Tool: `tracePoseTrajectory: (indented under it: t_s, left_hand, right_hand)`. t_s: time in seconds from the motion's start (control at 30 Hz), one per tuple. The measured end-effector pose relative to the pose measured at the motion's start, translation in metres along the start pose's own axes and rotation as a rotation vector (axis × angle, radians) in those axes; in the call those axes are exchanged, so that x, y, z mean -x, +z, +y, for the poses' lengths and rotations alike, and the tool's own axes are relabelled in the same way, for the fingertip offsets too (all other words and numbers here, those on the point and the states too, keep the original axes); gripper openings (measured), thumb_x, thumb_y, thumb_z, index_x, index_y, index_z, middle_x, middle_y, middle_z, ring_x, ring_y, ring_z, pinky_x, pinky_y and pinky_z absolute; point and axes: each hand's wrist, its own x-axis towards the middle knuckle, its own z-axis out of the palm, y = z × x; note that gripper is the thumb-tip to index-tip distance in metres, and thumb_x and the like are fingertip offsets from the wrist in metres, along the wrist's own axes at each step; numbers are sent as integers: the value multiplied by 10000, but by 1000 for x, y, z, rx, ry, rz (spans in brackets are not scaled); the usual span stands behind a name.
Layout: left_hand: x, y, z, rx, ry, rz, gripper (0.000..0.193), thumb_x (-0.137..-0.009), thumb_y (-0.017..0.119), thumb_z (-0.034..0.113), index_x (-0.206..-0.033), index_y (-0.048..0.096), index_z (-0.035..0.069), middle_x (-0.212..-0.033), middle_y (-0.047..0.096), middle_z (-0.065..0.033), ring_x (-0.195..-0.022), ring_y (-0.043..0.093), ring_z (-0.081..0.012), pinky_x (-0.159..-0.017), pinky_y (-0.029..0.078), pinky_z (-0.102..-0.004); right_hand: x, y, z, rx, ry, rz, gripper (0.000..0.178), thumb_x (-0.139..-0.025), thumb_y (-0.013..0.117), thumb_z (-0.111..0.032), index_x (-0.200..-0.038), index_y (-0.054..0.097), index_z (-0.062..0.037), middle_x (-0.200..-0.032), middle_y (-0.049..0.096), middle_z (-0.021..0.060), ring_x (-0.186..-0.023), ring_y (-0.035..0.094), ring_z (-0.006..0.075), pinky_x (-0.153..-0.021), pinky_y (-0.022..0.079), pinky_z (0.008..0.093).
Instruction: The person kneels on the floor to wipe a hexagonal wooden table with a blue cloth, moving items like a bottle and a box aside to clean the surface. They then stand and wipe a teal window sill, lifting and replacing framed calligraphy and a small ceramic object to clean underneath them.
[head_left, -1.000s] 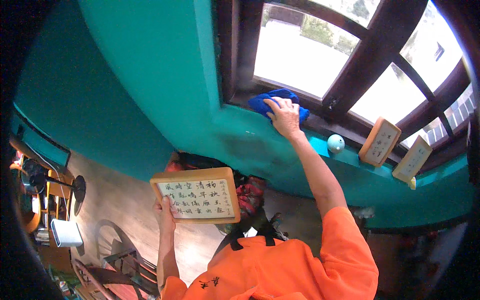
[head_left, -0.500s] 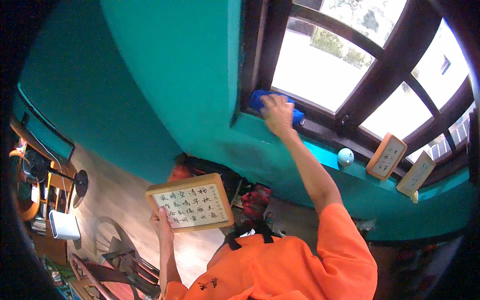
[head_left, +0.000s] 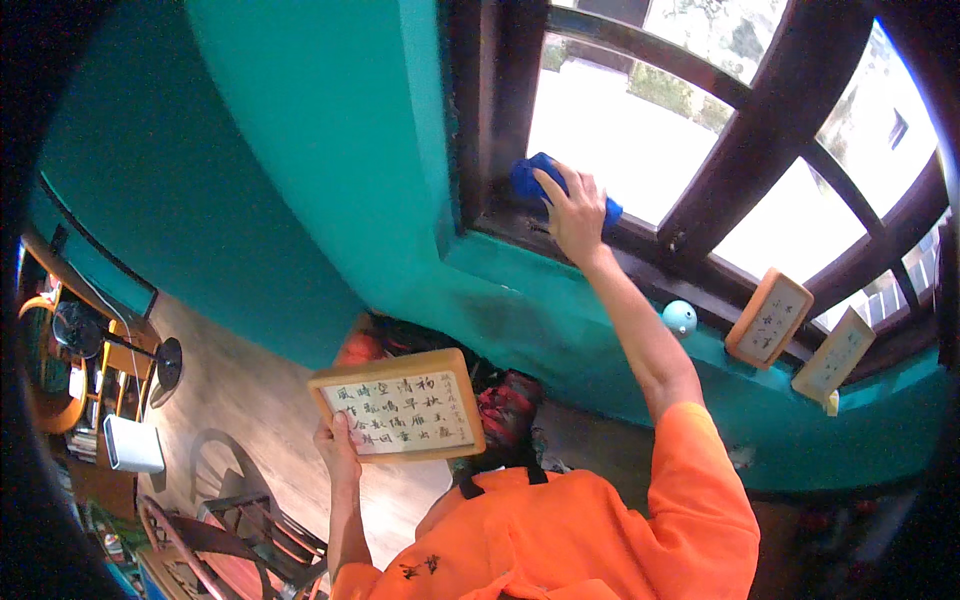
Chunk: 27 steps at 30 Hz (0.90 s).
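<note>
My left hand (head_left: 340, 447) grips the lower left corner of a wooden picture frame (head_left: 410, 405), its thumb on the front. White paper with handwritten dark characters fills the frame, which faces up toward me. Up at the window, my right hand (head_left: 577, 215) is closed on a blue cloth (head_left: 540, 178), the fingers bent over it. The cloth lies against the lower left part of the dark window frame (head_left: 690, 232), by the glass. Part of the cloth is hidden beneath the hand.
Along the teal sill to the right stand a pale blue ball-shaped object (head_left: 679, 318) and two small framed writings, one brown-edged (head_left: 768, 318), one paler (head_left: 833, 355). At the lower left are a wooden chair (head_left: 215, 540), a white box-like object (head_left: 133, 444) and a black fan (head_left: 168, 364).
My right hand and the cloth have shifted slightly right and off the sill toward the glass. The picture frame in my left hand has moved a little to the right.
</note>
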Motion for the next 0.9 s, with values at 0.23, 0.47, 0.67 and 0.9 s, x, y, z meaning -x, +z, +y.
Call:
tracePoseTrajectory:
  t_s: [0.23,0.47,0.67,0.9]
  left_hand:
    - [3,-4,-10,-37,-36,26,208,-951,625,195,-1030,622,1,-925,629,-22,-775,566,-84,-679,461,-248]
    - [27,-32,-5,-24,-4,91,236,-935,655,223,-1035,633,10,-886,637,-16,-747,564,-63,-622,459,-209]
    - [19,-27,-7,-59,-14,134,197,-930,661,222,-990,620,39,-842,612,7,-644,523,-36,-496,409,-179]
    - [-10,-9,-3,-28,21,-1,220,-925,669,222,-1002,609,25,-862,613,1,-680,538,-50,-552,438,-196]
  right_hand:
    - [40,6,44,-48,108,-361,378,-808,696,-166,-1172,648,-257,-1143,630,65,-1033,588,321,-889,469,455]
    - [22,-28,-2,-88,290,-246,349,-768,729,-167,-1114,686,-179,-1142,634,90,-1066,564,325,-891,457,447]
    - [73,59,-77,-64,15,-409,396,-755,743,-257,-1134,670,-171,-1184,589,50,-1085,510,278,-834,422,431]
    - [43,28,-57,-408,206,-519,329,-828,692,-202,-1146,689,-118,-1051,685,75,-1004,614,242,-851,513,378]
